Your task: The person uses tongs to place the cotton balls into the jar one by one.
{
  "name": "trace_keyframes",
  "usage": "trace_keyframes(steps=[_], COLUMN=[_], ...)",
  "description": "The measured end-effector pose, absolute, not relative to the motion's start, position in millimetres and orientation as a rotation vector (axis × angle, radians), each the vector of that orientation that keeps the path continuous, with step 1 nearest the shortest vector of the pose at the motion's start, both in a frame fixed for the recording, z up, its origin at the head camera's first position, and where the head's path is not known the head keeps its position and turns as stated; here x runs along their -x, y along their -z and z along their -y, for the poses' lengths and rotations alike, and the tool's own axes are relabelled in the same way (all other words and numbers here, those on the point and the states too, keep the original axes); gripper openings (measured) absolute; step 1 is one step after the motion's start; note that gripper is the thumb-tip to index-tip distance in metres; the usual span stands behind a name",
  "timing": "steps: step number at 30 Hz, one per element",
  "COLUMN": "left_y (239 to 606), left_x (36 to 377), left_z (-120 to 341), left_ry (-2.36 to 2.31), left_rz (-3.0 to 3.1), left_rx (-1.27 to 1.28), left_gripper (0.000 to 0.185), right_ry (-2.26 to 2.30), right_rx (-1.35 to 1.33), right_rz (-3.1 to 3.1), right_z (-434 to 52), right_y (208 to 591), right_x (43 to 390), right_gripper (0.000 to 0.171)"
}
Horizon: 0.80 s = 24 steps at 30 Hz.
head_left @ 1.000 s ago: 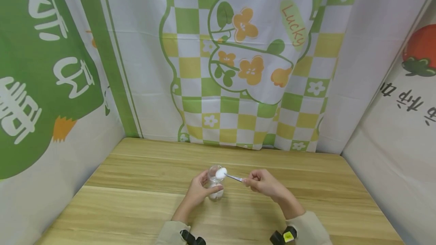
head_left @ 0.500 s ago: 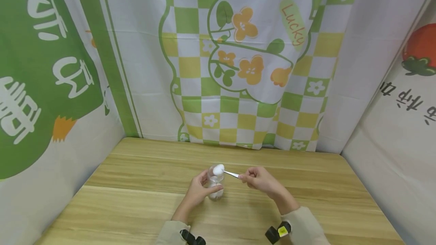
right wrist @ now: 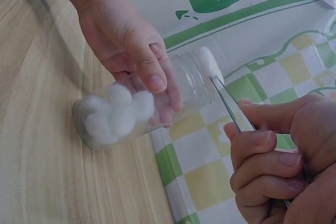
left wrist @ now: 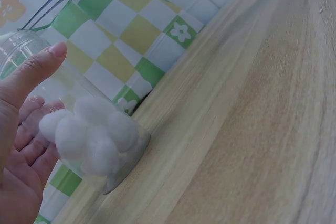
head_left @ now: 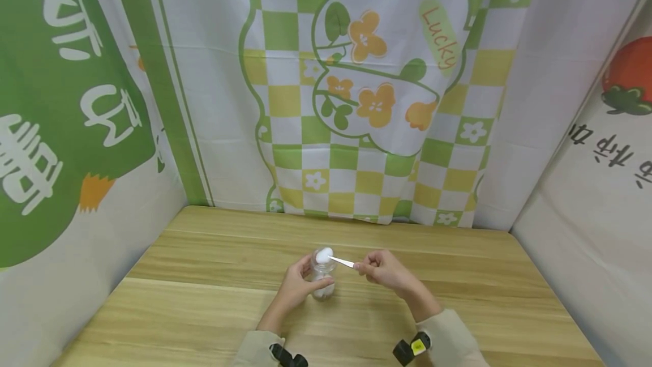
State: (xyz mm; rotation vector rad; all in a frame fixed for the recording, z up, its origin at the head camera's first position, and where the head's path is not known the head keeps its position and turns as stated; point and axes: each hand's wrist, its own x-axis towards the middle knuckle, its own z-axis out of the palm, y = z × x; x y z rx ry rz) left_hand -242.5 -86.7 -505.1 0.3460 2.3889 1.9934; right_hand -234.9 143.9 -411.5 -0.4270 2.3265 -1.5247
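A clear, open-topped jar (right wrist: 191,80) stands on the wooden table, several white cotton balls (left wrist: 94,135) heaped in its lower part. My left hand (head_left: 294,286) grips the jar, thumb on the near side and fingers round the far side. With my right hand (head_left: 388,272) I pinch a pair of metal tweezers (right wrist: 230,106) between thumb and fingers, the other fingers curled in. One cotton ball (head_left: 324,255) is caught in the tweezers' tips. It sits right at the jar's mouth, overlapping the rim in the head view.
The wood-grain table (head_left: 214,248) spreads out on both sides of my hands. Behind it hangs a green-and-yellow checked cloth (head_left: 367,186), and printed cloths (head_left: 601,231) close off the left and right sides. Black wrist cameras (head_left: 410,349) sit over my sleeves.
My right hand has shifted a little to the left, carrying the cotton ball in the tweezers from the jar's right rim to over its mouth. My left hand and the jar stay put.
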Motion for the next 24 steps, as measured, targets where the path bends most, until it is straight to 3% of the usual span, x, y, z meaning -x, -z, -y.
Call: trace_keyframes(steps=[24], left_y=[504.3], left_x=[241.6], left_z=[86.6], left_ry=[-1.996], left_rz=[-2.399], left_rx=[-0.35], left_gripper=[0.073], right_ry=[1.496], right_rx=[0.363], right_rz=[-2.332], right_z=[-142.2], right_y=[412.1], right_x=[233.8], right_gripper=[0.028])
